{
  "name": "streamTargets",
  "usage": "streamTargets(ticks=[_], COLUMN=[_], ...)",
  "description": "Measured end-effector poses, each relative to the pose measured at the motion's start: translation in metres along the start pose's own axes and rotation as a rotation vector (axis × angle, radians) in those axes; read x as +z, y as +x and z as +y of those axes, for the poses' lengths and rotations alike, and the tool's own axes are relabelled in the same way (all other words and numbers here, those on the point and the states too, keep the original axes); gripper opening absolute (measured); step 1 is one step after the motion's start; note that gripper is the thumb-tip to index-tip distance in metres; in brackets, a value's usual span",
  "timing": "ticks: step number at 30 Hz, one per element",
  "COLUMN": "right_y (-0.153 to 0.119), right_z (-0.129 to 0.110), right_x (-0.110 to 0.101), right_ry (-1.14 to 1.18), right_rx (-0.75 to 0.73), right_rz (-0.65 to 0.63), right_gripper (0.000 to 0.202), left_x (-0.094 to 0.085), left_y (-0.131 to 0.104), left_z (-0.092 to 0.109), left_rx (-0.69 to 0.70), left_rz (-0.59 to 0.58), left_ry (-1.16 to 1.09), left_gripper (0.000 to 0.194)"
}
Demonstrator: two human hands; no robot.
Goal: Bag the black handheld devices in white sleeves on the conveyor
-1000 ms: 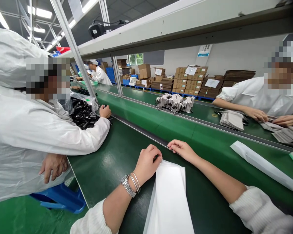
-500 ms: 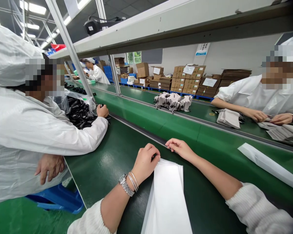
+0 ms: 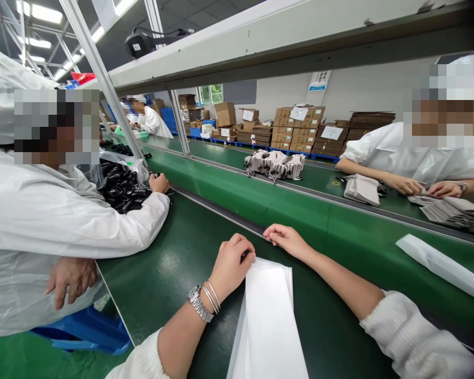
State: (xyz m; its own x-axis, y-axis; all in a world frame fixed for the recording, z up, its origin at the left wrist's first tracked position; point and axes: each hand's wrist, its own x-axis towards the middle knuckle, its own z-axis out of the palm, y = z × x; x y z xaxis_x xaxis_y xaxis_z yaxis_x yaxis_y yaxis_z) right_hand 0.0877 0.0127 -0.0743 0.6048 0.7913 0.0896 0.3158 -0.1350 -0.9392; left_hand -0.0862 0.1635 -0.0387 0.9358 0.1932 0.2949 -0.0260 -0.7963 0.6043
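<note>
My left hand [image 3: 234, 263], with a watch and bracelets at its wrist, pinches the far left corner of a stack of thin white sheets or flat bags [image 3: 270, 316]. The stack lies lengthwise on the green tabletop and runs out of view at the bottom. Beyond its far right corner, my right hand [image 3: 287, 239] is held over the dark rail [image 3: 225, 212] at the table's far edge. Its fingers are curled together; whether anything is between them is hidden. A separate white strip-like sheet or bag [image 3: 442, 266] rests on the green belt [image 3: 300, 205] to the right.
On my left, a co-worker's hand [image 3: 159, 183] is beside a heap of black parts [image 3: 122, 184]. Across the belt, another person handles grey pouches [image 3: 446, 208]; bundled pouches [image 3: 274, 164] stand nearby. A shelf beam [image 3: 260, 45] crosses overhead. A blue stool [image 3: 90, 329] stands lower left.
The loose white strip has moved right with the belt. My view has shifted slightly; both my hands keep nearly the same place and pose.
</note>
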Motion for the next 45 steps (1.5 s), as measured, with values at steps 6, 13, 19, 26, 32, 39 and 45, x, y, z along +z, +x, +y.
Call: streamTargets(ticks=[6, 13, 19, 26, 32, 39, 45], right_y=[-0.001, 0.000, 0.001, 0.003, 0.002, 0.001, 0.002], right_z=[-0.002, 0.003, 0.008, 0.010, 0.007, 0.006, 0.006], right_x=[0.000, -0.001, -0.001, -0.001, 0.000, 0.000, 0.000], right_ry=[-0.010, 0.002, 0.023, 0.041, 0.043, 0.019, 0.012], right_rx=[0.003, -0.007, -0.032, -0.036, -0.039, -0.034, -0.030], right_rz=[0.007, -0.001, -0.003, -0.004, -0.008, -0.008, -0.006], right_gripper=[0.023, 0.023, 0.023, 0.023, 0.022, 0.021, 0.021], left_x=[0.000, 0.000, -0.001, -0.001, -0.002, 0.000, -0.001], left_y=[0.001, 0.001, 0.001, 0.001, 0.001, 0.000, 0.000], left_z=[0.000, 0.001, 0.001, 0.002, 0.002, 0.002, 0.002], left_rx=[0.009, 0.001, 0.004, 0.002, -0.007, -0.011, -0.011], left_rz=[-0.006, -0.017, -0.021, -0.022, -0.034, -0.030, -0.034], left_ry=[0.009, 0.017, 0.011, -0.003, 0.004, -0.004, -0.006], left_gripper=[0.013, 0.013, 0.012, 0.013, 0.013, 0.013, 0.013])
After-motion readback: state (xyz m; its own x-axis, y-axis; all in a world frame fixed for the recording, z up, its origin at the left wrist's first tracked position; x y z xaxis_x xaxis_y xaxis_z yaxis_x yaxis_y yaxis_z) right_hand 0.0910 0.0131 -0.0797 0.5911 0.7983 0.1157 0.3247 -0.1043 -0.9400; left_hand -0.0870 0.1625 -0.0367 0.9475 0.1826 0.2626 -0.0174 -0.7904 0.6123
